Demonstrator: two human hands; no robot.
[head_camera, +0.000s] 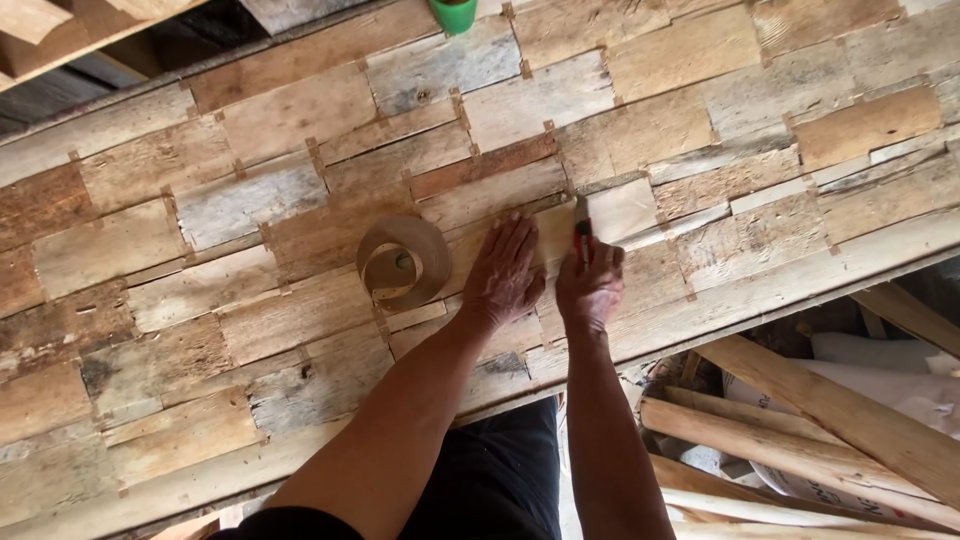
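Both forearms reach out over a board of patched veneer pieces (300, 300), most seams already taped. Left hand (503, 272) lies flat and open, pressing a pale piece (620, 210); right hand (590, 285) grips a red knife (582, 238) at the seam. Tape roll (404, 263) rests just left.

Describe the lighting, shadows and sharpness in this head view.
Head view: soft, even daylight with no glare on the patchwork veneer sheet; faint shadows under the left hand, the right hand holding the red knife, and inside the tape roll; focus is fairly sharp throughout; the gap at the top left is dark.
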